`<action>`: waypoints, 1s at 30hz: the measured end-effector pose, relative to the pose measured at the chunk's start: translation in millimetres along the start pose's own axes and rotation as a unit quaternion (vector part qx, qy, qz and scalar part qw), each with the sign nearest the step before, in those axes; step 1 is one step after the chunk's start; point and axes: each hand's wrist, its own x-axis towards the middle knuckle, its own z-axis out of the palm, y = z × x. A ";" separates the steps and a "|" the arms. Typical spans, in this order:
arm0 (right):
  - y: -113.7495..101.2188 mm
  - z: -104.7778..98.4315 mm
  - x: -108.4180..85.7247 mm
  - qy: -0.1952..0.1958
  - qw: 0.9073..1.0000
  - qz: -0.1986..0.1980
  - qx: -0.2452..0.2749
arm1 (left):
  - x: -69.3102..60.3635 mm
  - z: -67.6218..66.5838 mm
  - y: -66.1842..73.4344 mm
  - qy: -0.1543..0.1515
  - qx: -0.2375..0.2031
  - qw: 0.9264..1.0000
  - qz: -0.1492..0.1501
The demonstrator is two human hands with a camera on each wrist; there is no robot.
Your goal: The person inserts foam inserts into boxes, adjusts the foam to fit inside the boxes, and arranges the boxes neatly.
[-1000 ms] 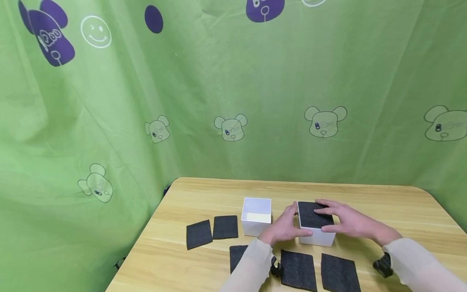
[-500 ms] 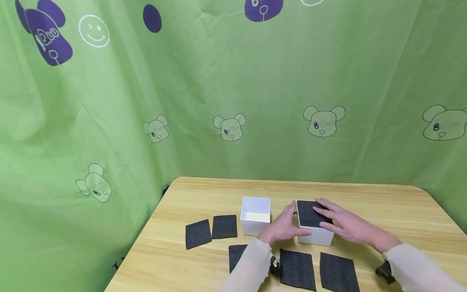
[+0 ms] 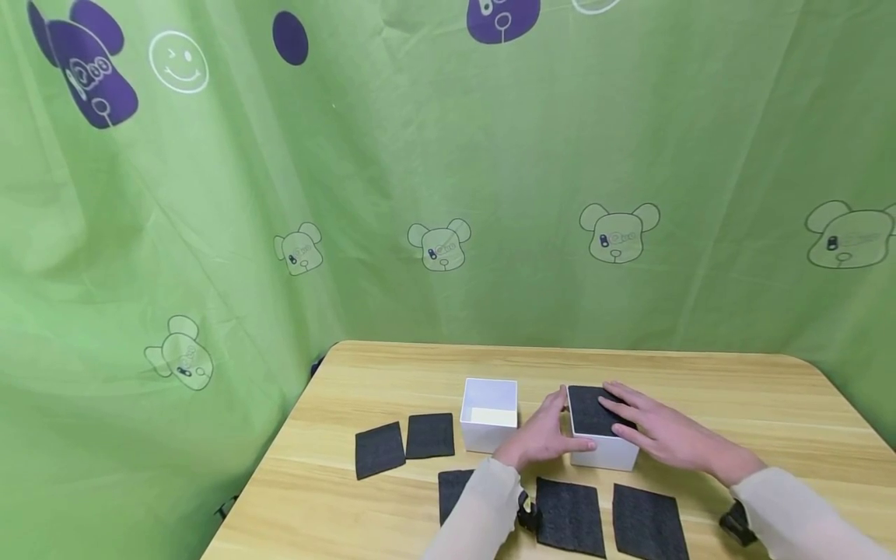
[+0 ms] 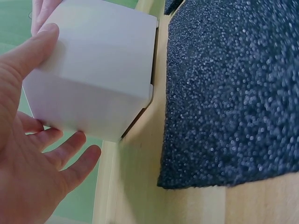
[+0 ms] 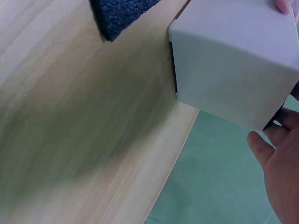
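A white square box stands on the right half of the table, a black foam sheet lying across its top. My left hand holds the box, its thumb on the front face and fingers along the left side; the left wrist view shows the thumb against the white wall. On the sheet rest the fingers of my right hand, laid out from the right. In the right wrist view, that hand's fingers reach over the box's edge. The inside of this box is hidden.
Left of my left hand stands another white box, its top uncovered. Two black sheets lie further left. Along the front lie more black sheets, one partly under my left sleeve. A green curtain hangs behind the table.
My right thumb has moved up from the box's front edge onto the black sheet. The left hand and the box stay as they were.
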 end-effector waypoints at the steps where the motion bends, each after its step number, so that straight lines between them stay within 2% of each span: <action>1: -0.6 0.0 -0.2 0.001 1.000 0.000 0.001 | 0.0 0.2 -0.3 -0.001 0.001 1.000 0.000; 9: -2.4 2.4 -3.0 0.008 1.000 0.002 0.011 | 0.0 0.8 -1.6 -0.001 0.000 1.000 0.003; 17: -1.8 3.4 -7.3 -0.009 0.999 0.026 0.022 | 1.2 1.1 -1.8 0.001 0.007 1.000 0.006; 30: -2.2 4.1 -11.2 -0.013 0.999 0.029 0.039 | 0.8 2.3 -2.0 -0.002 0.013 1.000 -0.006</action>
